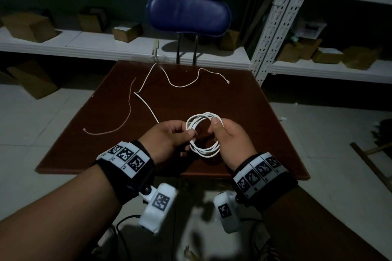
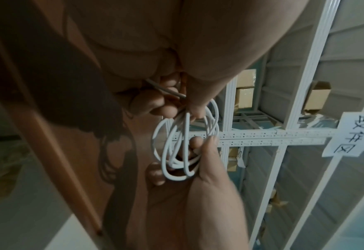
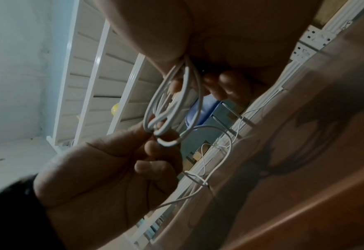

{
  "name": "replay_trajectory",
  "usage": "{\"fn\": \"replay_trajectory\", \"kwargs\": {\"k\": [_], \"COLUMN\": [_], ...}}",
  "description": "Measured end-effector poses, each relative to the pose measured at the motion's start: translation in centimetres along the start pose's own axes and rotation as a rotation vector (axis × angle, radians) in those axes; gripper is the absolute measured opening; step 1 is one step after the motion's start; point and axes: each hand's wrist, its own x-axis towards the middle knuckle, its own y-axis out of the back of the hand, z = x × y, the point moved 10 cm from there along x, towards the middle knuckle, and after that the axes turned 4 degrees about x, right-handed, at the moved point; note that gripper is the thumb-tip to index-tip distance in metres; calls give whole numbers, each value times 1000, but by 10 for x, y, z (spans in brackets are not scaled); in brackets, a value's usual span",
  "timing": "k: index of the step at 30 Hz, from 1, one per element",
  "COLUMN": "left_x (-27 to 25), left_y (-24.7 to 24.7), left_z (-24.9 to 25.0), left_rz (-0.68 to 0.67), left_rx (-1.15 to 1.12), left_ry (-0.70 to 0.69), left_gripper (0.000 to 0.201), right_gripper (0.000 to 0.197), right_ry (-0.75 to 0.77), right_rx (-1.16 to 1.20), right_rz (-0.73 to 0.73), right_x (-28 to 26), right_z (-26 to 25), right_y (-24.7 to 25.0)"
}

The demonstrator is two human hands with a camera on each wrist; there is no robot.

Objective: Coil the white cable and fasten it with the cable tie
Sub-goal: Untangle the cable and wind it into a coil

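Above the near half of the dark red-brown table (image 1: 233, 99), both hands hold a coil of white cable (image 1: 203, 153) (image 2: 174, 177) (image 3: 167, 143) of several loops. My left hand (image 1: 187, 132) (image 2: 185, 111) (image 3: 153, 140) pinches the coil's left side. On the right side, my right hand (image 1: 215, 130) (image 2: 206, 148) (image 3: 198, 76) grips it with the thumb on top. The uncoiled tail (image 1: 146, 105) (image 3: 230, 140) runs from my left hand across the table to a connector (image 1: 228, 81) at the far right. A thin pale strand (image 1: 125, 116), possibly the tie, lies at the left.
A blue padded chair (image 1: 188, 15) stands behind the table's far edge. White metal shelving (image 1: 273, 27) with several cardboard boxes (image 1: 127, 30) fills the back wall. A light tiled floor (image 1: 31, 116) surrounds the table. A paper sign (image 2: 345, 133) hangs on the shelving.
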Motion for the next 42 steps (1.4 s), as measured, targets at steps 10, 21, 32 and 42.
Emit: {"fn": "replay_trajectory", "kwargs": {"k": [10, 21, 32, 42], "left_x": [-1, -2, -16, -23], "left_y": [7, -4, 4, 63], "left_z": [7, 15, 34, 46], "left_rz": [0, -105, -100, -123], "left_rx": [-105, -215, -331, -585], "left_ry": [-55, -85, -71, -107], "left_gripper": [20, 14, 12, 29], "right_gripper": [60, 19, 29, 19], "right_ry": [-304, -683, -691, -668], "right_rx": [581, 605, 851, 813], "right_rz": [54, -181, -19, -138], "right_x": [11, -29, -10, -12], "right_z": [43, 74, 78, 59], "right_y": [-4, -67, -68, -110]}}
